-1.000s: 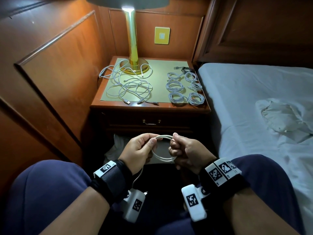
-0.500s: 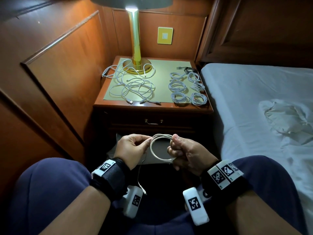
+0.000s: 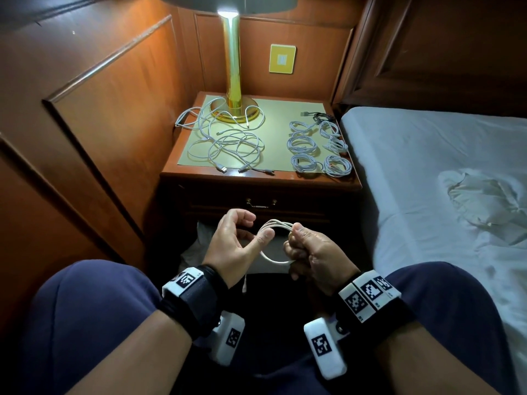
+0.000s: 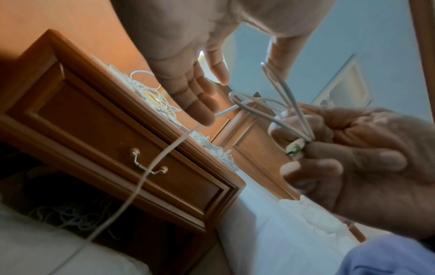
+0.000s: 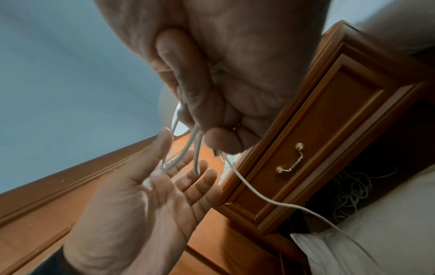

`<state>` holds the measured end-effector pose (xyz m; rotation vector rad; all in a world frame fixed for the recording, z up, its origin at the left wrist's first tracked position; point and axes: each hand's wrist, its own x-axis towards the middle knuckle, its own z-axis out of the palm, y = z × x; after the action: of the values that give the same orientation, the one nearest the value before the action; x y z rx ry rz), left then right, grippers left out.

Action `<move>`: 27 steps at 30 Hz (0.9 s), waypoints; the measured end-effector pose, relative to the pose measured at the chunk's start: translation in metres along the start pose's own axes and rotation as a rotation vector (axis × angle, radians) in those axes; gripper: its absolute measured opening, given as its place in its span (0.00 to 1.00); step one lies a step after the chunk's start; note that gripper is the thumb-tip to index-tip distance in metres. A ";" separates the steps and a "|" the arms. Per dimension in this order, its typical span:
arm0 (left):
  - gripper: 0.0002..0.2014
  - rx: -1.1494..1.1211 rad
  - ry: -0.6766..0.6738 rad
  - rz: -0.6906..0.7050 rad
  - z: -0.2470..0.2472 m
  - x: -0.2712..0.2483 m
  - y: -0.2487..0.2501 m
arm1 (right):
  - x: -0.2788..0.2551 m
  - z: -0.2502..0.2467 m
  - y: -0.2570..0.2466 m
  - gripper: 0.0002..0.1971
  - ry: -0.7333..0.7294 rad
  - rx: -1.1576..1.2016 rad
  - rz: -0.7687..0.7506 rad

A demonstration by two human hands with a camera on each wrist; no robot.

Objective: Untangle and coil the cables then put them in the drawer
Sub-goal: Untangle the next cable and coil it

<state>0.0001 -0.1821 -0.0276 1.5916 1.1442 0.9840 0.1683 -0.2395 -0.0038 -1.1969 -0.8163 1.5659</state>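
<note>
1. Head view shows your right hand point(image 3: 312, 255) curled tight around one side of the white cable point(image 3: 275, 243), pinching several loops together.
2. Your left hand point(image 3: 234, 246) is spread, fingers nearly straight and apart; the coil passes over its thumb tip, and nothing is gripped.
3. Left wrist view: a plug end point(image 4: 295, 148) pokes out just below your right fingers point(image 4: 367, 158), and a loose strand trails down past your left fingertips.
4. Beyond your fingers, the drawer point(image 3: 261, 205) is closed; tangled cables point(image 3: 225, 138) and coiled cables point(image 3: 318, 148) lie on the nightstand point(image 3: 285, 179) above it.
</note>
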 end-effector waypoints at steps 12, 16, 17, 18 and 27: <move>0.13 0.131 -0.126 -0.054 0.000 0.002 -0.004 | -0.001 0.001 0.002 0.21 -0.042 -0.147 -0.028; 0.04 0.241 -0.043 -0.026 0.002 0.001 -0.005 | 0.003 0.003 0.006 0.21 0.000 -0.255 -0.079; 0.04 0.261 -0.018 -0.027 0.003 0.001 -0.005 | 0.004 0.003 0.007 0.21 0.004 -0.277 -0.089; 0.04 0.257 -0.004 -0.041 0.003 0.002 -0.007 | 0.004 0.003 0.008 0.21 0.006 -0.293 -0.101; 0.09 -0.329 -0.171 -0.237 0.004 0.005 0.001 | 0.012 -0.006 0.005 0.19 0.061 -0.300 -0.129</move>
<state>0.0052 -0.1788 -0.0274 1.2214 0.9699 0.8149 0.1723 -0.2301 -0.0135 -1.3687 -1.0938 1.3276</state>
